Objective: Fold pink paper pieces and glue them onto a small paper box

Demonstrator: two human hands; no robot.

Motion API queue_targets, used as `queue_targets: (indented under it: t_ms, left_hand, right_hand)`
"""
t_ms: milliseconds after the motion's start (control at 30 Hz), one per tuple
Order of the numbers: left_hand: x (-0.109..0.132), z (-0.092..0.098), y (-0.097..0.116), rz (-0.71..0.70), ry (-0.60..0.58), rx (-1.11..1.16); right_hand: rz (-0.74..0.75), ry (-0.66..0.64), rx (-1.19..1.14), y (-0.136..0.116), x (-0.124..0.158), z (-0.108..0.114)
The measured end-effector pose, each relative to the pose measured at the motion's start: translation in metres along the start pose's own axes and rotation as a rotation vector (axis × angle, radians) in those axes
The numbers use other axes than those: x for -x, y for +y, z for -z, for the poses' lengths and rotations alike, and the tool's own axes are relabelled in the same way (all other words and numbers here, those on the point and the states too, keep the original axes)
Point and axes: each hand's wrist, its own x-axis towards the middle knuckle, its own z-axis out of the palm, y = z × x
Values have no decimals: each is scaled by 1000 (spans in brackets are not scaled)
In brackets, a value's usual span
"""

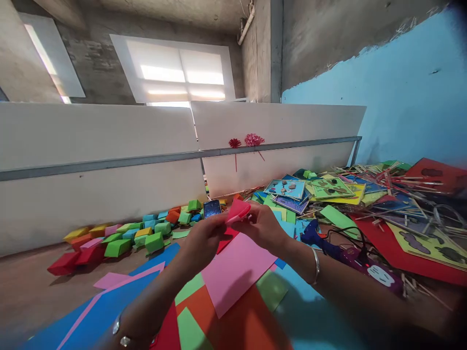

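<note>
Near the middle of the view, a small folded red-pink paper piece (238,210) is held between both hands. My left hand (208,239) has its fingers closed on the paper's left side. My right hand (263,226) pinches its right edge, with a bangle on the wrist. Beneath the hands lies a pink sheet (233,272) over orange, green and blue sheets. A red paper (226,239) shows just under my left hand's fingertips. A dark phone (212,209) lies behind my left hand.
Several coloured paper cubes (154,242) stand at the left. At the right are a dark blue and purple corded tool (350,257), picture cards (332,188) and scattered sticks (408,214). Two paper flowers (254,140) are at the rail (153,159) behind.
</note>
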Motion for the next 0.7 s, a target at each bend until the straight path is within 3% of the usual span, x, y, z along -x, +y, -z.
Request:
queue_targets:
  t_ms: [100, 233, 400, 567, 700]
  left_hand:
    - [2, -4, 0, -104, 160, -91]
    - [11, -5, -5, -210, 240, -281]
    - [33, 7, -26, -277, 359, -474]
    - [49, 17, -53, -231, 437, -525]
    - [50, 12, -75, -237, 441, -512]
  right_hand:
    - [-34, 73, -37, 2, 3, -6]
    - [-10, 119, -13, 7, 8, -14]
    - [99, -37, 144, 6, 15, -19]
    - [416, -87, 289, -8, 16, -8]
    - [603, -67, 472, -14, 13, -2]
